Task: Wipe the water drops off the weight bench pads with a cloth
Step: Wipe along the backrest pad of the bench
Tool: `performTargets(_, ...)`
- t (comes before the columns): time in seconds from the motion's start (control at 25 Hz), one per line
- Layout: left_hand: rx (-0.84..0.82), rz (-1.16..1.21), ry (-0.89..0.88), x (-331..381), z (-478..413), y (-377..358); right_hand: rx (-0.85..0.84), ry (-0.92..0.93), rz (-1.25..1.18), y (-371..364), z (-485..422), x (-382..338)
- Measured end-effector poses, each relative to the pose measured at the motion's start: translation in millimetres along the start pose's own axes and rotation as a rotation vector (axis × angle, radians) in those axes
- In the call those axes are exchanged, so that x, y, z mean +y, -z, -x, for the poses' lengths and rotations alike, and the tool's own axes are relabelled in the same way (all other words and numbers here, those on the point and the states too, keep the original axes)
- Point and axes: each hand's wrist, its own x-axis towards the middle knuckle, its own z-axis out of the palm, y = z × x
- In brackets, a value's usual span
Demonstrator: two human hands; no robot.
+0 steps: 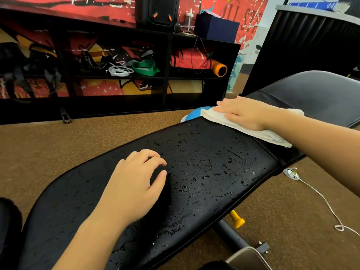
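A gym: weight bench [204,172], rubber floor [58,145], shelf [167,55] of resistance bands [146,68]

Cloth [253,127] on pad [204,162], R end.

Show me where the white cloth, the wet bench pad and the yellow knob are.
white cloth [269,137]: head view, on the folded edge near the wrist.
wet bench pad [206,166]: head view, on its bare middle with drops.
yellow knob [236,219]: head view, on its body under the pad.

Far from me, a black shelf unit [167,55] holds a green band [146,68], a white cord [119,71] and an orange foam roller [219,70], with a speaker [156,12] on top. To my right, a white cable [323,197] lies on the floor [58,143].
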Motion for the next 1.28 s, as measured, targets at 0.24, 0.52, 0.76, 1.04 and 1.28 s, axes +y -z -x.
performTargets(0.24,-0.046,-0.037,0.015,3.1,2.0,-4.6,-0.003,-0.177,0.123,-5.0,-41.5,-42.5)
performTargets(0.52,-0.045,-0.051,0.012,-7.9,10.3,3.1,0.119,-0.103,0.139,-25.2,22.1,-60.8)
performTargets(0.76,0.010,-0.024,0.087,-7.9,6.0,9.8,0.038,-0.268,0.182,-11.4,-13.6,-64.0)
performTargets(1.04,0.017,-0.001,0.089,-10.7,7.7,10.7,0.072,-0.197,0.005,-16.6,66.5,-75.6)
performTargets(1.28,-0.012,0.030,0.065,-0.9,8.3,4.7,0.094,-0.339,0.134,-6.6,12.4,-40.7)
